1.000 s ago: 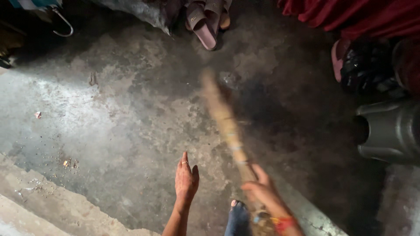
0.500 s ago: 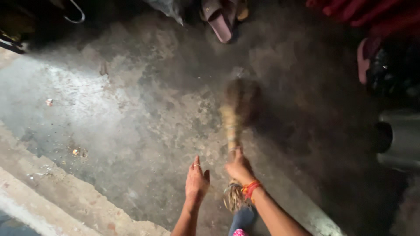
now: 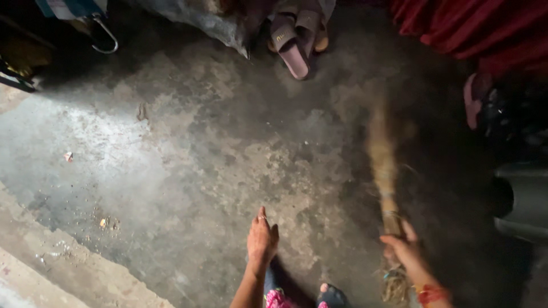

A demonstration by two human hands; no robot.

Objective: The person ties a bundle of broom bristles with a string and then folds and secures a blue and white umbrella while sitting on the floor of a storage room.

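since the earlier frame the broom (image 3: pixel 383 165) has swung rightward; its long axis now runs straight ahead from the right hand (image 3: pixel 404 249), which grips its bound end. left hand (image 3: pixel 262 238) hangs open, empty, well left of it above the concrete floor (image 3: pixel 188 171).

A crumpled grey plastic sack (image 3: pixel 197 20) lies at twelve o'clock on the floor; a blue-and-white bag (image 3: pixel 68 8) (cut off by the frame) at eleven.

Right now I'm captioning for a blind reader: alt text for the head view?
A right hand grips a straw broom over a dusty concrete floor; the left hand hangs open and empty. Slippers lie at the far edge.
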